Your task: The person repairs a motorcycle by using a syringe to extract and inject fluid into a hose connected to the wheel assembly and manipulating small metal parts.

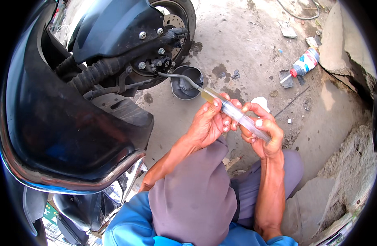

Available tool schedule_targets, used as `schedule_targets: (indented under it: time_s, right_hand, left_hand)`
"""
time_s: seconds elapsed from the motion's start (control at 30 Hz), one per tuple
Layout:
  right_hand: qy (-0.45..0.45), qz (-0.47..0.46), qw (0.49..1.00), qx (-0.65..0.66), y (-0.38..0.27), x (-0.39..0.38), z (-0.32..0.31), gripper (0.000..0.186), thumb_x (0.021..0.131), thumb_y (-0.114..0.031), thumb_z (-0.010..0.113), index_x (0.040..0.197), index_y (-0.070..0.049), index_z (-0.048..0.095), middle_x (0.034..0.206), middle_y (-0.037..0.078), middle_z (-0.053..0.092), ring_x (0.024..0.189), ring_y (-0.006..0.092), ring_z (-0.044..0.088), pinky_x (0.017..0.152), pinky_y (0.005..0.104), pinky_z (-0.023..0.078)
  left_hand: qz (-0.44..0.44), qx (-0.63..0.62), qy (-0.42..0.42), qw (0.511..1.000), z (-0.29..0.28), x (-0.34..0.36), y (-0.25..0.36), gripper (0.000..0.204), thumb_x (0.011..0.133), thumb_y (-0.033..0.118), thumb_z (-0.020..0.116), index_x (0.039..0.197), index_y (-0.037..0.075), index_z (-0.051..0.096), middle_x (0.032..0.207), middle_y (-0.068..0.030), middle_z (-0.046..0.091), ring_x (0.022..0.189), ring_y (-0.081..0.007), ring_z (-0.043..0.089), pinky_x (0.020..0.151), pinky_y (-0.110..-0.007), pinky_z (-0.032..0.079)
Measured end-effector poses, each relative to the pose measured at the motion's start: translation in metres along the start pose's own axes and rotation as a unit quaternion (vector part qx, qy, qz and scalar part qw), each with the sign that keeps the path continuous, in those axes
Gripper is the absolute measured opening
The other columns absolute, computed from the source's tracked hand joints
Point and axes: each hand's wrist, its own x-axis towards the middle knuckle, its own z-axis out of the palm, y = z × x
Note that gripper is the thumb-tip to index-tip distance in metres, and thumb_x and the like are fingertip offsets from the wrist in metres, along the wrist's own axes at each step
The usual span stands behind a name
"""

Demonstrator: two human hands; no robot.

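A large clear syringe [245,120] with yellowish fluid at its front end lies slanted between my hands. My left hand [208,126] is closed around the barrel near the front. My right hand [265,130] grips the rear part, fingers curled about the plunger end. From the syringe's tip a grey hose [184,76] bends up to the brake caliper [155,64] beside the wheel of a black motor scooter [108,30]. Below the hose stands a dark, round metal can [185,95], open at the top; its contents are hard to make out.
A plastic bottle [306,61] with a red cap and nozzle lies on the concrete at the far right. A white round piece [260,103] is on the ground beyond my right hand. Broken concrete slabs [340,45] edge the right side. The scooter's front bodywork [69,123] fills the left.
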Motion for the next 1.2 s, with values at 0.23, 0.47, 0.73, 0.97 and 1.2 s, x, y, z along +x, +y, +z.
schedule_targets:
  time_s: [0.23,0.47,0.73,0.97,1.2]
  right_hand:
    - [-0.005,-0.002,1.000,0.009,0.0023,0.0011,-0.0017,0.045,0.082,-0.018,0.050,0.121,0.004,0.051,0.087,0.020,0.066,0.056,0.0092,0.040,0.051,0.0230,0.032]
    - [-0.002,-0.003,1.000,0.018,0.0016,0.0004,0.0008,0.045,0.082,-0.017,0.050,0.121,0.004,0.052,0.086,0.021,0.066,0.056,0.0090,0.040,0.050,0.0229,0.032]
    - [-0.009,-0.007,1.000,0.015,0.0048,0.0007,-0.0015,0.044,0.082,-0.016,0.049,0.121,0.005,0.052,0.086,0.021,0.066,0.054,0.0093,0.039,0.050,0.0231,0.031]
    - [-0.011,-0.010,1.000,0.014,0.0046,0.0004,-0.0009,0.044,0.083,-0.016,0.049,0.121,0.005,0.052,0.086,0.021,0.066,0.055,0.0091,0.040,0.050,0.0229,0.031]
    - [-0.010,-0.009,1.000,0.007,0.0048,0.0005,0.0006,0.043,0.083,-0.017,0.049,0.120,0.004,0.052,0.087,0.021,0.066,0.055,0.0086,0.039,0.050,0.0227,0.030]
  left_hand:
    - [0.000,-0.004,-0.002,1.000,-0.0010,-0.0009,0.0011,0.033,0.102,0.034,0.052,0.120,0.007,0.050,0.114,-0.0175,0.062,0.070,-0.0181,0.062,0.061,-0.030,0.056]
    - [-0.008,0.017,-0.011,1.000,-0.0009,-0.0025,0.0029,0.035,0.102,0.037,0.050,0.122,0.008,0.050,0.115,-0.0146,0.060,0.072,-0.0169,0.059,0.064,-0.031,0.055]
    - [-0.010,0.041,-0.026,0.999,-0.0029,-0.0040,0.0040,0.038,0.102,0.040,0.049,0.123,0.008,0.048,0.117,-0.0128,0.057,0.074,-0.0153,0.056,0.068,-0.033,0.054]
    - [-0.012,0.037,-0.024,0.999,-0.0025,-0.0048,0.0039,0.038,0.102,0.040,0.049,0.123,0.008,0.048,0.117,-0.0129,0.057,0.074,-0.0157,0.056,0.068,-0.033,0.053]
    - [-0.014,0.035,-0.024,0.999,-0.0030,-0.0060,0.0046,0.037,0.102,0.039,0.049,0.123,0.009,0.048,0.117,-0.0124,0.057,0.075,-0.0157,0.056,0.068,-0.033,0.053]
